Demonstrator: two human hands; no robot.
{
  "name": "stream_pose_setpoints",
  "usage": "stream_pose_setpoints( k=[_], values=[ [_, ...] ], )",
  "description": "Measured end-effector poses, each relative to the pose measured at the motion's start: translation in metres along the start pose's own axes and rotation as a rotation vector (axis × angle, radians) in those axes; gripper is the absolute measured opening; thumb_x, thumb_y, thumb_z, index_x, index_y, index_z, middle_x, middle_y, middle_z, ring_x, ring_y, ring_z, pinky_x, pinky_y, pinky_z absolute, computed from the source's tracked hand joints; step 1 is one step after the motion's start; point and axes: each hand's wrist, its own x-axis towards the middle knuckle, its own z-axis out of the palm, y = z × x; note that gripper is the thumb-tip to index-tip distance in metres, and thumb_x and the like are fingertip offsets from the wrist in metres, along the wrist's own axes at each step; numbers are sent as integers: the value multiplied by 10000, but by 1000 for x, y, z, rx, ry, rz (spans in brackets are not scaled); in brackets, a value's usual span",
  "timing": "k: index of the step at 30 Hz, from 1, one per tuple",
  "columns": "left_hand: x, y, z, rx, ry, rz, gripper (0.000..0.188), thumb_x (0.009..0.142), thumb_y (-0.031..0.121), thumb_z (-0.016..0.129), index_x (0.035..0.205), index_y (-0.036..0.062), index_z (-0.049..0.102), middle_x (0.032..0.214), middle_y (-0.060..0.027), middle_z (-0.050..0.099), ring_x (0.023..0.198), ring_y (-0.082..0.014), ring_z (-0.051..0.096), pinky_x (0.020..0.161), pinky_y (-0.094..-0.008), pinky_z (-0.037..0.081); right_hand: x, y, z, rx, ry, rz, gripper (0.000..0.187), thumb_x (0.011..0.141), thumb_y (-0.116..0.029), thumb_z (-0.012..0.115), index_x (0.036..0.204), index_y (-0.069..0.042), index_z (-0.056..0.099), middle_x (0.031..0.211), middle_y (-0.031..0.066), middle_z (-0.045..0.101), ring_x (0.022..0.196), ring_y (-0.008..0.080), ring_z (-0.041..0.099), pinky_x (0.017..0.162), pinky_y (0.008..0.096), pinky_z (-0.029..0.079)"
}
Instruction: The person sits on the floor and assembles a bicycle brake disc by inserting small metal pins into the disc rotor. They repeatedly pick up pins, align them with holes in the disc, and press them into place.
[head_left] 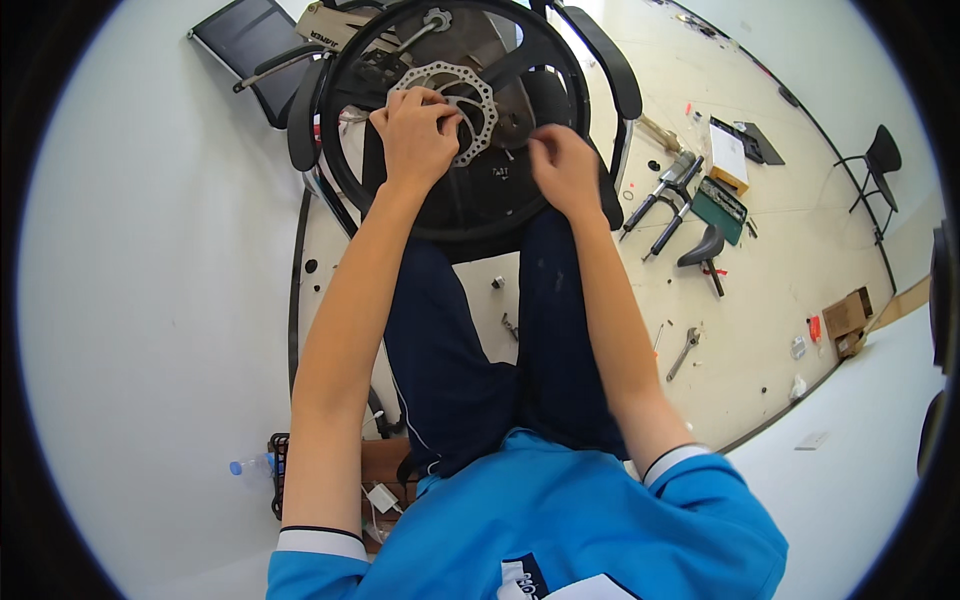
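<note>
A black bicycle wheel [347,175] with thick spokes lies on a black office chair [610,60] in front of my knees. At its centre is a silver brake disc [487,105] with a row of holes round its rim. My left hand [415,138] rests on the left part of the disc, thumb and fingers closed at its inner edge and partly covering it. My right hand [566,172] hovers over the wheel's right side, apart from the disc, its fingers curled in a pinch. Slight blur hides whatever its fingertips hold.
On the floor to the right lie a suspension fork [665,205], a green tool case [720,208], a bicycle saddle [702,247] and an adjustable wrench [684,354]. A black chair [880,160] stands farther right. A dark screen [255,55] is at the far left.
</note>
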Motion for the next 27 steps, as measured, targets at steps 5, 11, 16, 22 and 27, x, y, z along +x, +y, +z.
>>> stream_pose_setpoints(
  k=[5,11,16,22,27],
  values=[
    [1,2,0,15,26,18,89,746,211,768,776,128,774,937,10,640,1025,-205,552,883,-405,320,-38,59,-39,-164,99,402,213,829,-206,705,865,2,738,801,161,731,762,275,720,746,355,556],
    [1,3,-1,36,8,14,80,750,204,769,776,128,771,926,11,635,1018,-205,553,877,-396,319,-30,88,-38,-369,-249,512,314,719,-330,804,785,-24,771,806,173,737,790,328,724,805,394,563],
    [1,3,2,16,13,37,61,759,176,763,791,124,772,933,22,644,1019,-198,557,879,-389,315,-22,104,-30,-435,-371,443,285,683,-305,818,774,-39,776,800,180,735,787,332,724,801,396,569],
    [-4,-2,2,-33,10,26,95,765,173,767,847,127,781,960,30,657,1026,-192,561,884,-383,315,-23,98,-30,-383,-246,542,328,665,-319,791,773,-10,770,765,196,725,770,320,725,781,385,571],
    [-6,2,-1,-72,51,-7,151,748,207,792,883,140,784,1003,19,650,1036,-200,559,887,-385,319,-37,86,-48,-144,-34,588,315,728,-279,761,780,31,745,654,153,705,573,222,697,648,320,567]
  ],
)
